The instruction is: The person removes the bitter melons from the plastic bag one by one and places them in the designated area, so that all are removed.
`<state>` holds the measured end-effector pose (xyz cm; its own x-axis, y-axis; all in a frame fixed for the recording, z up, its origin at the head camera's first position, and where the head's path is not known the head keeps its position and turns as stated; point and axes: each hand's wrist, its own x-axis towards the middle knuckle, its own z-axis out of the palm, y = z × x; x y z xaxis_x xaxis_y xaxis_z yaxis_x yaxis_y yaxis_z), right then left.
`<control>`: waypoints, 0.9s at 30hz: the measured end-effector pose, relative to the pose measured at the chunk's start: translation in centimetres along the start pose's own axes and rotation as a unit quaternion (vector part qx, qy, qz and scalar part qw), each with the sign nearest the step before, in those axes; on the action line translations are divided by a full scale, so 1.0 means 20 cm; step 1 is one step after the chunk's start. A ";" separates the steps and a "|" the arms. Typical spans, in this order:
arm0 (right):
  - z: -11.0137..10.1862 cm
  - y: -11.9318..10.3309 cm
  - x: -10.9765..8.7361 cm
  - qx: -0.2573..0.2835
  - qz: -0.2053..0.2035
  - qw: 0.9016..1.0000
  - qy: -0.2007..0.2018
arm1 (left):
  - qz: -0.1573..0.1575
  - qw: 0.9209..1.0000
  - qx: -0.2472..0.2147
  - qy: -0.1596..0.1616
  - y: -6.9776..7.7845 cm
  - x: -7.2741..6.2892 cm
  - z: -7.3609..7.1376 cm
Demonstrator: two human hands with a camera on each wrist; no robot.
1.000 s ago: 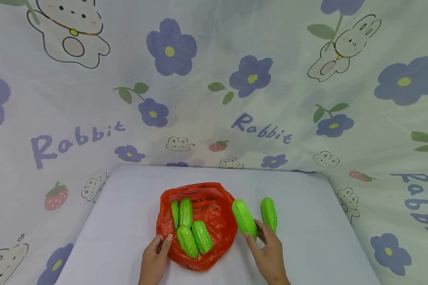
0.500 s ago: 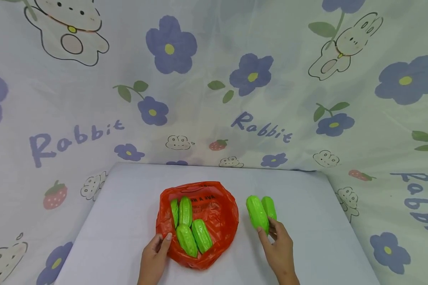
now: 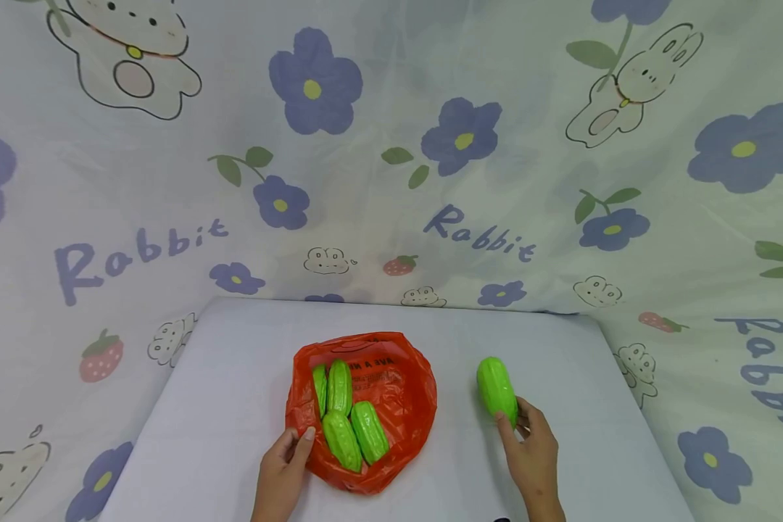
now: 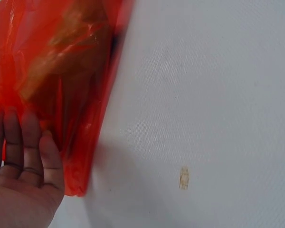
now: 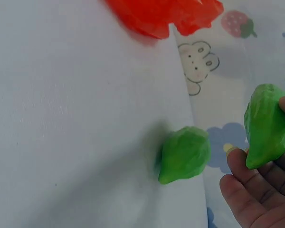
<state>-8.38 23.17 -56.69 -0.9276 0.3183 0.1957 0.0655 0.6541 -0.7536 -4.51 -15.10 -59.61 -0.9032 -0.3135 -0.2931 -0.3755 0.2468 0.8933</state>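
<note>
A red plastic bag [image 3: 407,395] stands with its mouth spread, several bright green ridged gourds [image 3: 341,438] lying inside. My left hand [image 3: 283,464] pinches the bag's near left rim, thumb inside and fingers outside; the left wrist view shows those fingers [image 4: 31,147] against the red film. To the right of the bag, my right hand [image 3: 531,449] holds another green gourd [image 3: 496,388] by its near end, between thumb and fingers. Below that one, a further gourd [image 5: 185,154] lies on the table in the right wrist view; the held gourd hides it in the head view.
A white cloth covers the table [image 3: 235,362]. Behind and at both sides hangs a patterned curtain [image 3: 365,167] with rabbits and flowers. A small dark object [image 3: 502,519] shows at the bottom edge of the head view, too little to identify.
My right hand has moved right with the gourd, away from the bag's rim, until it covers the gourd on the table. My left hand and the bag have barely moved.
</note>
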 end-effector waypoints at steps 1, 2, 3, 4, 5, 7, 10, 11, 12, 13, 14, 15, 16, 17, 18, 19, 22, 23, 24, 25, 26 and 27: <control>0.00 0.01 0.00 0.000 0.005 1.000 -0.001 | 0.000 1.000 0.000 0.000 0.00 0.00 0.00; -0.01 0.01 0.01 0.000 0.011 1.000 -0.001 | -0.001 1.000 0.000 0.000 0.00 0.00 0.00; -0.01 0.02 0.01 0.000 0.016 1.000 0.000 | -0.001 1.000 0.001 0.001 0.00 0.00 0.00; -0.02 0.03 0.01 -0.001 0.022 1.000 0.001 | -0.003 1.000 0.002 0.002 0.00 0.00 0.00; -0.02 0.04 0.01 -0.003 0.027 1.000 0.003 | -0.003 1.000 0.002 0.003 0.00 0.00 0.00; -0.04 0.07 0.02 -0.007 0.035 0.999 0.009 | -0.002 1.000 0.002 0.003 0.00 0.00 0.00; -0.05 0.10 0.02 -0.017 0.042 0.999 0.015 | -0.005 1.000 0.000 0.004 0.00 0.00 0.00; -0.06 0.11 0.03 -0.019 0.042 0.999 0.017 | -0.003 1.000 0.001 0.004 0.00 0.00 0.00; -0.06 0.12 0.03 -0.021 0.043 0.999 0.018 | -0.004 1.000 0.002 0.004 0.00 0.00 0.00; -0.06 0.12 0.04 -0.023 0.044 0.999 0.018 | -0.004 1.000 0.002 0.003 0.00 0.00 0.00; -0.06 0.13 0.04 -0.026 0.045 0.998 0.018 | -0.005 1.000 0.002 0.003 0.00 0.00 0.00; -0.06 0.14 0.05 -0.027 0.046 0.998 0.018 | -0.004 1.000 0.001 0.002 0.00 0.00 0.00; -0.06 0.15 0.05 -0.027 0.049 0.998 0.019 | -0.002 1.000 0.000 0.002 0.00 0.00 0.00; -0.06 0.15 0.06 -0.029 0.052 0.998 0.018 | 0.000 1.000 -0.001 0.001 0.00 0.00 0.00; -0.06 0.16 0.06 -0.031 0.055 0.998 0.018 | -0.001 1.000 -0.003 0.002 0.00 0.00 0.00; -0.06 0.17 0.07 -0.032 0.060 0.998 0.018 | 0.000 1.000 -0.004 0.004 0.00 0.00 0.00; -0.05 0.20 0.09 -0.034 0.072 0.997 0.015 | 0.001 1.000 -0.005 0.008 0.00 0.00 0.01; -0.05 0.20 0.09 -0.036 0.077 0.996 0.014 | 0.002 1.000 -0.004 0.008 0.00 0.00 0.01; -0.05 0.21 0.09 -0.036 0.082 0.996 0.011 | 0.001 1.000 -0.004 0.009 0.00 0.00 0.01; -0.05 0.22 0.10 -0.038 0.090 0.995 0.007 | 0.003 1.000 -0.003 0.009 0.00 0.00 0.01; -0.04 0.23 0.10 -0.036 0.096 0.995 0.002 | 0.003 1.000 -0.003 0.009 0.00 0.00 0.01; -0.04 0.24 0.10 -0.037 0.102 0.994 -0.004 | 0.002 1.000 -0.002 0.009 0.00 0.00 0.01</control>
<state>-9.62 27.45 -59.40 -0.8951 0.4443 0.0386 0.2789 0.6252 -0.7289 -4.48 -15.02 -59.73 -0.9008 -0.3296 -0.2828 -0.3710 0.2452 0.8957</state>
